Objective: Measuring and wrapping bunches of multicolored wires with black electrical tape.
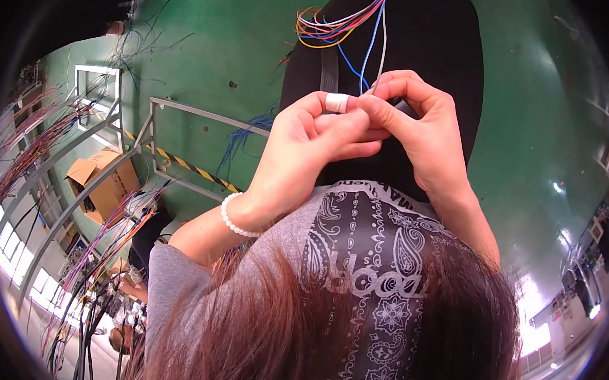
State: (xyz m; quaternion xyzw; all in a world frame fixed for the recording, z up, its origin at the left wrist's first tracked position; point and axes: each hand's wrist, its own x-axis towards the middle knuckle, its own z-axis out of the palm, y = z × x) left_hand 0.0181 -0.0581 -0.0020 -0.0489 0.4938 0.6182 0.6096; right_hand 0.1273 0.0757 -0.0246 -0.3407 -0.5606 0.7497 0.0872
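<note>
Thin wires (372,47) in blue and grey run down from the top to where my fingertips meet. My left hand (320,131) is closed, thumb and fingers pinching at the lower ends of these wires; a white wrap circles one finger. Touching it, my right hand (416,117) pinches at the same spot, with the grey wire passing under its fingers. The wire ends are hidden between the fingers. Beyond them, a loose bundle of coloured wires (318,29), among them yellow, red and blue, hangs over my dark-clad lap (420,32).
To the left stand grey metal frames (206,114) with wires hung on them. A cardboard box (108,181) sits behind a rail, and yellow-black tape (193,168) marks the green floor (525,118). Another person's arm (133,291) shows at the lower left.
</note>
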